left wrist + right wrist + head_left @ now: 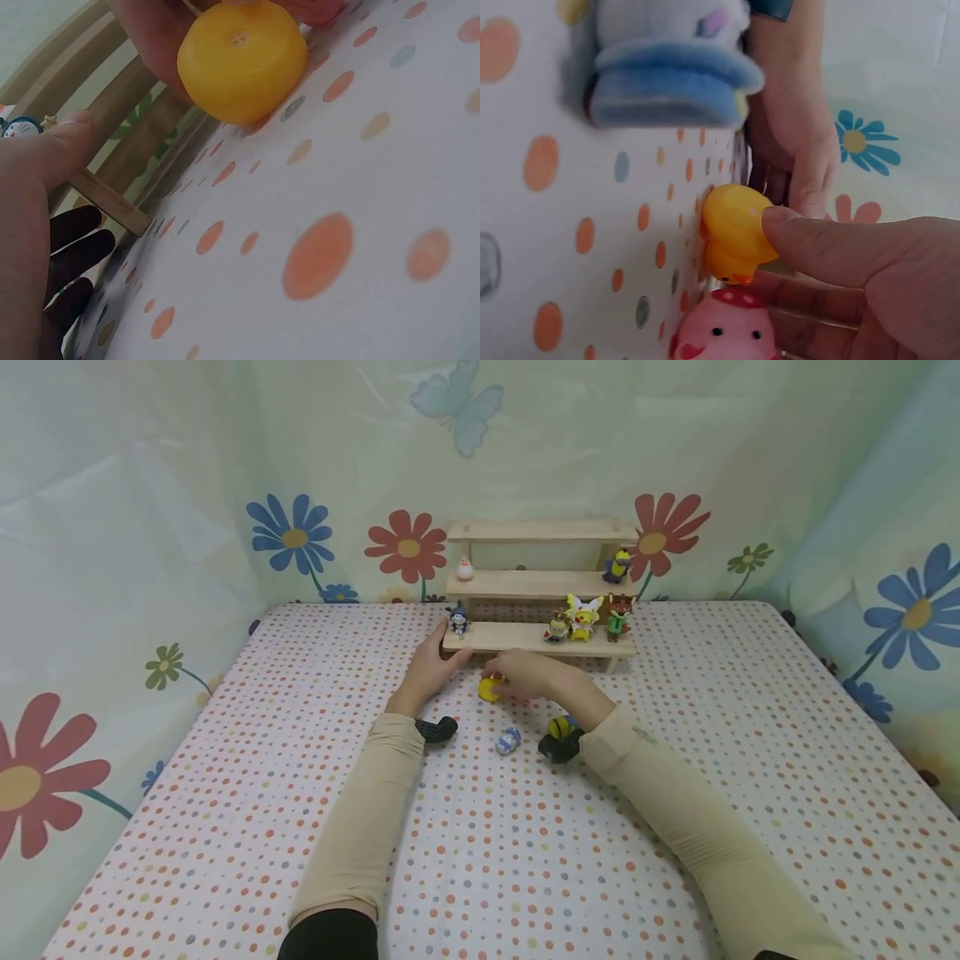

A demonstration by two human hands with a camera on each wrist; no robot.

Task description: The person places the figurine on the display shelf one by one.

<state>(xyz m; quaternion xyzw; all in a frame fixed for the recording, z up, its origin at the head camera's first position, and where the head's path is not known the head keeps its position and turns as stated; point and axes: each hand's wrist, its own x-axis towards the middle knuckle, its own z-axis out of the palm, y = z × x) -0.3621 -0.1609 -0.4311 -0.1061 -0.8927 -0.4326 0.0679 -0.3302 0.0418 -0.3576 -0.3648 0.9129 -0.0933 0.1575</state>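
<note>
My right hand (pixel 525 675) pinches a yellow toy duck (pixel 739 214) between thumb and fingers, low over the table before the shelf. The duck lies tipped, its round base (pixel 240 64) facing the left wrist view. Close to those fingers is a pink toy with a red spotted top (pixel 727 330). My left hand (pixel 431 668) is at the left end of the wooden shelf (pixel 517 637), thumb against the lowest board, the other fingers spread below it. A small blue-and-white figure (pixel 458 620) stands on that board beside the hand.
A blue-and-white toy (pixel 507 741) lies between my forearms. A yellow-and-black toy (pixel 561 727) is partly hidden by the right wrist camera. Right on the lowest board stand a fox figure (pixel 618 618) and two yellow ones; a white toy (pixel 465 570) and a dark-and-yellow figure (pixel 617 567) occupy the middle board.
</note>
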